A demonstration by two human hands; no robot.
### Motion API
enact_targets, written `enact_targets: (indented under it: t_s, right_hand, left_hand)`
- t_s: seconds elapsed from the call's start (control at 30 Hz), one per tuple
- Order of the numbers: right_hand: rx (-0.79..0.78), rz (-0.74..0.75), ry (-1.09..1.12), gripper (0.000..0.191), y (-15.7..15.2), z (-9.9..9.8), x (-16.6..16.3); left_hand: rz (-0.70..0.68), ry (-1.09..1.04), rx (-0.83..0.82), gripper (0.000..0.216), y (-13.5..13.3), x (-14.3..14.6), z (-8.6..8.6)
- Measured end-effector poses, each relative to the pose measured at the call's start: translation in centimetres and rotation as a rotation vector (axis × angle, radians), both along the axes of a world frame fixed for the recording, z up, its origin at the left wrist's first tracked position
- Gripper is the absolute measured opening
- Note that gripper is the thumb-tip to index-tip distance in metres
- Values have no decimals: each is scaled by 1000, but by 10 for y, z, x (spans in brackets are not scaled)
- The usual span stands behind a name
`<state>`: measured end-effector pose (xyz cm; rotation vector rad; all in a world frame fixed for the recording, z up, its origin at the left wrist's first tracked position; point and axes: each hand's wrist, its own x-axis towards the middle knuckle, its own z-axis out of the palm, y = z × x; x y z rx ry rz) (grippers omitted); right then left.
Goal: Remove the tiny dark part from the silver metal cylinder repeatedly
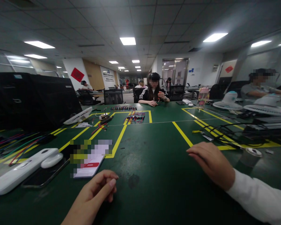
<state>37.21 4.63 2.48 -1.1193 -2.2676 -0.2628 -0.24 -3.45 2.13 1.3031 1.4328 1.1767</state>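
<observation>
My left hand [93, 195] is low in the middle-left of the head view, over the green table. Its fingers curl loosely in with the thumb lying near the index finger, and nothing shows in them. Just beyond it lies a phone [91, 167] with a lit screen, partly blurred out. On the right, my right hand [212, 164], in a white sleeve, has its back turned up and its fingers stretched toward the left, holding nothing visible. Closest to that hand are a metal can [251, 156] and black cables [221, 132].
A white handheld device [25, 168] and a dark phone [45, 175] lie at left, near loose coloured wires [18, 147]. Wired parts [137, 117] lie mid-table inside yellow tape. A person [154, 90] sits opposite. White fans [228, 101] and a bottle [203, 97] stand far right.
</observation>
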Motion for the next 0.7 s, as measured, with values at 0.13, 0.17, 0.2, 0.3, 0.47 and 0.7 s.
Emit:
enact_targets:
  t_s: [0.13,0.17,0.2,0.3,0.47,0.7]
  right_hand:
    - [190,-296,-35,31,6,-13,102]
    - [168,-386,-35,35,5,-17,123]
    - [119,-473,-26,38,5,-20,141]
    - [-81,-648,52,41,2,-25,173]
    - [-225,-713,171,39,2,-17,174]
    - [-368,-751,236,36,-9,7,168]
  left_hand:
    - [-22,41,-18,21,1,0,-1]
    - [-29,45,-25,22,1,0,-1]
    - [-36,43,-30,23,1,-1,-1]
    - [-31,35,-38,25,1,-3,-3]
    - [-41,78,-47,29,3,-8,-6]
    - [-36,59,-28,28,5,-8,-10]
